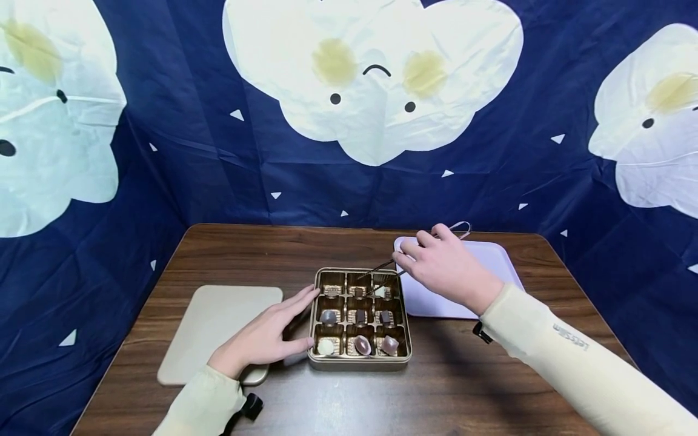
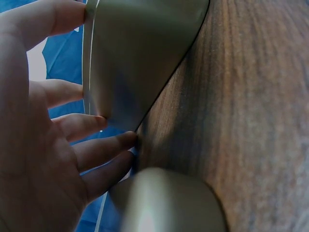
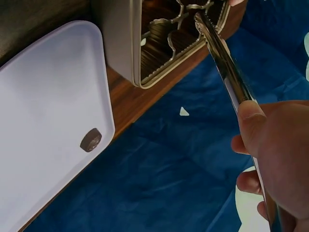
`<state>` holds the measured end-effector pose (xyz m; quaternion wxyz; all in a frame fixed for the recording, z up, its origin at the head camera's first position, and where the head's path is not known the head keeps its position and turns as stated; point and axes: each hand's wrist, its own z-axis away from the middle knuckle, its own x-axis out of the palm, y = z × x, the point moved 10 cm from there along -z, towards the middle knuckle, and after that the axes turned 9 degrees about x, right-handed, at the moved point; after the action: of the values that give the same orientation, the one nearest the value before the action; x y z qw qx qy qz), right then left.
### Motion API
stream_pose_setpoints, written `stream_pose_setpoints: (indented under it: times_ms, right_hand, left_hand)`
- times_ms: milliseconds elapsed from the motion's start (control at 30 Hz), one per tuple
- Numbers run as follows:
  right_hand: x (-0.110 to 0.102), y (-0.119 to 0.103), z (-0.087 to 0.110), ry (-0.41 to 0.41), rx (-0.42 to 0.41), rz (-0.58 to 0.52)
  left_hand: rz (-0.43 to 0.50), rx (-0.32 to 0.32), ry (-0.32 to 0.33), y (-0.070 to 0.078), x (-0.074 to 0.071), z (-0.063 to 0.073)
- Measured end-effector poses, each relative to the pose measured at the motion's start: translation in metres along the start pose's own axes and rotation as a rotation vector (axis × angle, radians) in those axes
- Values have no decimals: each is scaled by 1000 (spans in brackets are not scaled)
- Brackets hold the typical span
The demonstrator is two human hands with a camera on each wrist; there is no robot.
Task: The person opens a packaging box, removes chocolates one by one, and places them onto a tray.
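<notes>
A gold tin with three rows of compartments holds several chocolates, among them a white one, an oval brown one and a pinkish one. My left hand touches the tin's left side with thumb and fingertips, fingers extended; the left wrist view shows the fingertips along its wall. Metal tongs are gripped in my right hand, above the tin's back right. Their tips stand apart over the back middle compartment, close to a dark chocolate.
Right of the tin lies a lilac tray, partly under my right hand; a brown chocolate rests near its edge. A beige lid-like panel lies on the left of the wooden table. A blue cloth hangs behind.
</notes>
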<state>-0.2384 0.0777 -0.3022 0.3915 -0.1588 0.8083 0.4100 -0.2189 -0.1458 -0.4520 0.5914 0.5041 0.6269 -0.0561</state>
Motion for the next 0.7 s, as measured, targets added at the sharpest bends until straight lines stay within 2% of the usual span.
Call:
stream_pose_setpoints:
  times_ms: [400,700]
  right_hand:
    - [7,-7,-11,-26,-17,42]
    - [11,-10,-15,-7,-21,30]
  left_hand:
    - [12,-16,-14,0,0,0]
    - [12,-7,-14,0,0,0]
